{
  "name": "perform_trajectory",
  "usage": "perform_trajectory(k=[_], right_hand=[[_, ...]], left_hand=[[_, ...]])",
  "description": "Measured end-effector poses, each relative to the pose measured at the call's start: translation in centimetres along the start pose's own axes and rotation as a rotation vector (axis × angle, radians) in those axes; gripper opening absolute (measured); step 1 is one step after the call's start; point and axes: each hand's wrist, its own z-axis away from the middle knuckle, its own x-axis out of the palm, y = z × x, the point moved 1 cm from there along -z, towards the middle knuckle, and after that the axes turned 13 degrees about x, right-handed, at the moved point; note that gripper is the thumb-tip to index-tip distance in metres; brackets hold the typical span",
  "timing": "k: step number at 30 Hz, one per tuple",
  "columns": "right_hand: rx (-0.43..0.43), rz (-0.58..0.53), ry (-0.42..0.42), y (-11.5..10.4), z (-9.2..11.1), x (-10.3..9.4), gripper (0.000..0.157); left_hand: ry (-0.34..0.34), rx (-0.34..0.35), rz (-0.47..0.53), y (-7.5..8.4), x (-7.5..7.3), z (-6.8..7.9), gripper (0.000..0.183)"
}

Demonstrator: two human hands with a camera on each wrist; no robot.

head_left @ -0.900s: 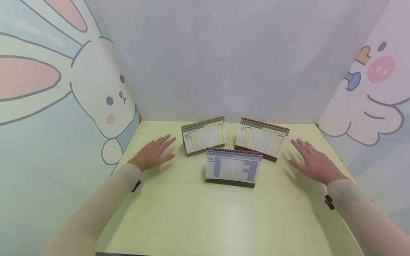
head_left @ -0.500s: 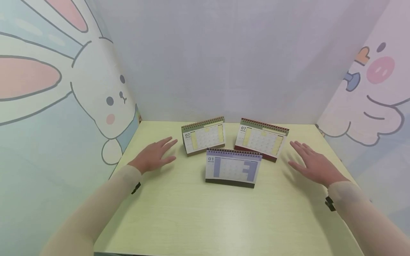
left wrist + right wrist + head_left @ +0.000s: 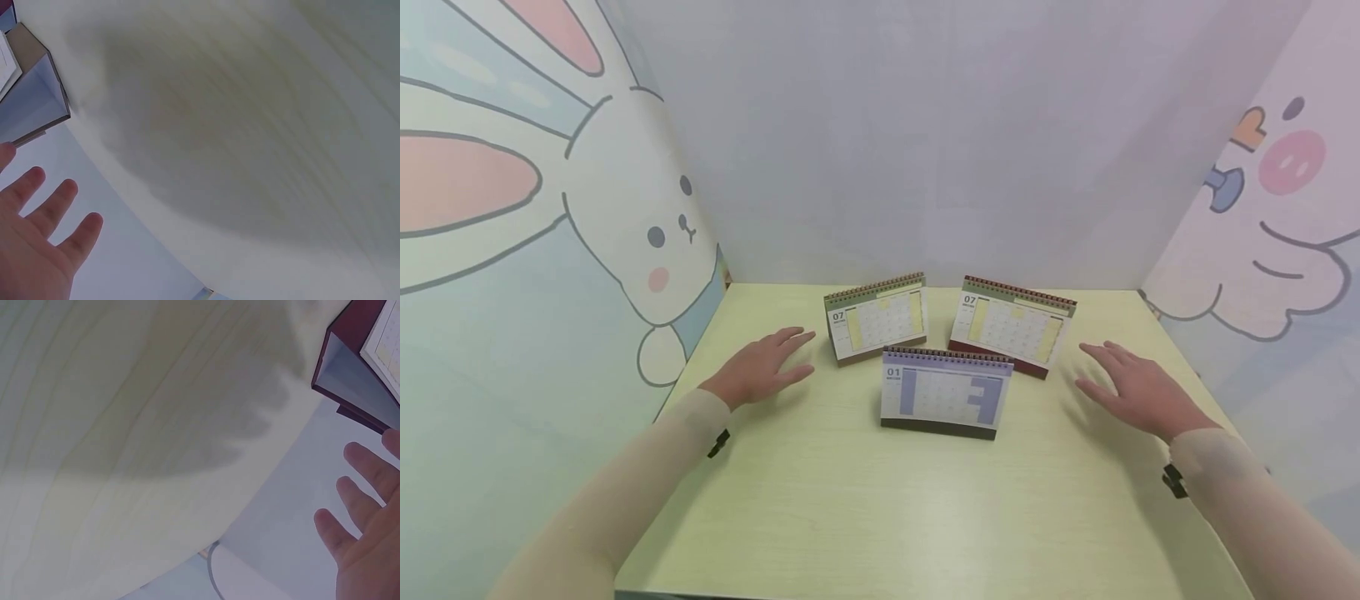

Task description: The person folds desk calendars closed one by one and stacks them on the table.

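Three desk calendars stand on the table. A calendar with a brown base (image 3: 877, 319) is at the back left, and one with a dark red base (image 3: 1013, 325) at the back right. In front of both stands a purple calendar with a black base (image 3: 946, 393). To the left of the brown-based calendar my left hand (image 3: 762, 367) hovers with fingers stretched, apart from it. My right hand (image 3: 1138, 387) hovers likewise to the right of the red-based calendar. In both wrist views the fingers are spread beside a calendar's side edge, and neither hand holds anything.
The pale wood table (image 3: 895, 517) reaches to a light cloth wall (image 3: 925, 142) at the back. A rabbit-printed panel (image 3: 617, 208) borders the left side, and another printed panel (image 3: 1262, 242) the right. The table's front edge runs along the bottom of the head view.
Both hands have shifted very slightly, their fingertips a little lower in the head view. The three calendars stay where they were.
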Motion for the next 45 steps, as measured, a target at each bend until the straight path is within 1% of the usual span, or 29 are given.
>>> perform_trajectory(k=[6, 11, 15, 20, 25, 27, 32, 39, 45], right_hand=[[-0.014, -0.012, 0.000, -0.4, -0.2, 0.3, 0.069], [-0.025, -0.023, 0.013, -0.9, -0.2, 0.5, 0.061], [-0.025, -0.032, 0.011, -1.1, 0.0, 0.6, 0.059], [-0.028, -0.064, -0.001, -1.6, 0.1, 0.9, 0.057], [-0.030, -0.073, -0.009, -2.3, 0.0, 1.2, 0.057], [-0.031, -0.074, -0.018, -2.7, 0.0, 1.3, 0.056], [-0.040, -0.092, -0.031, -3.7, -0.2, 1.4, 0.055], [-0.044, -0.104, -0.030, -4.9, -0.4, 1.5, 0.059], [-0.041, -0.126, -0.033, -5.9, -0.2, 1.3, 0.061]], left_hand=[[-0.011, -0.010, 0.048, 0.6, 0.1, -0.2, 0.085], [-0.015, -0.020, 0.064, 1.1, 0.2, -0.2, 0.083], [-0.020, -0.019, 0.076, 1.5, 0.3, -0.3, 0.079], [-0.033, -0.027, 0.104, 2.1, 0.5, -0.5, 0.075], [-0.031, -0.027, 0.131, 2.7, 0.7, -0.8, 0.072], [-0.033, -0.017, 0.128, 2.9, 0.8, -0.9, 0.075], [-0.036, -0.015, 0.160, 3.3, 1.3, -0.9, 0.085], [-0.020, -0.004, 0.244, 4.6, 1.5, -1.2, 0.072], [-0.022, 0.000, 0.269, 5.3, 1.8, -1.5, 0.081]])
